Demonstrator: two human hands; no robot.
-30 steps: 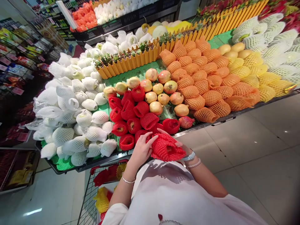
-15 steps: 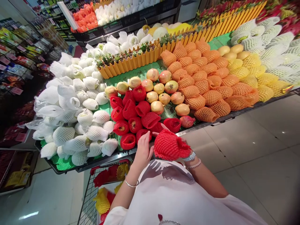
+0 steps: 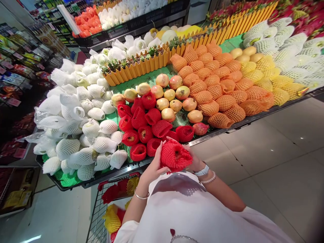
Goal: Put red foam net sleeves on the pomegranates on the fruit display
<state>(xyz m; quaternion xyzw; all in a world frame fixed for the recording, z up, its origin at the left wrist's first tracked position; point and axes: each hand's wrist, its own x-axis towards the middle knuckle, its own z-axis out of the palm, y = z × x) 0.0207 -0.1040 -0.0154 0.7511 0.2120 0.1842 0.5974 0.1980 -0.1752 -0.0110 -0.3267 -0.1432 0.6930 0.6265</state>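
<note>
The left grip (image 3: 157, 164), apart from the red foam-netted pomegranate (image 3: 176, 156) half a second ago, now has its fingers and thumb against that fruit's left side. The right grip (image 3: 193, 159) cups it from the other side, partly hidden behind it. The net's opening, turned toward the right grip before, now faces up between both grips. Just beyond them, other netted pomegranates (image 3: 145, 134) lie on the tabletop (image 3: 149, 78); a shopping cart (image 3: 95, 216) stands below the left grip.

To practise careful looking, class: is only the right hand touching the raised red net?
No: the left hand also touches the red net, on the side opposite the right hand.
</note>
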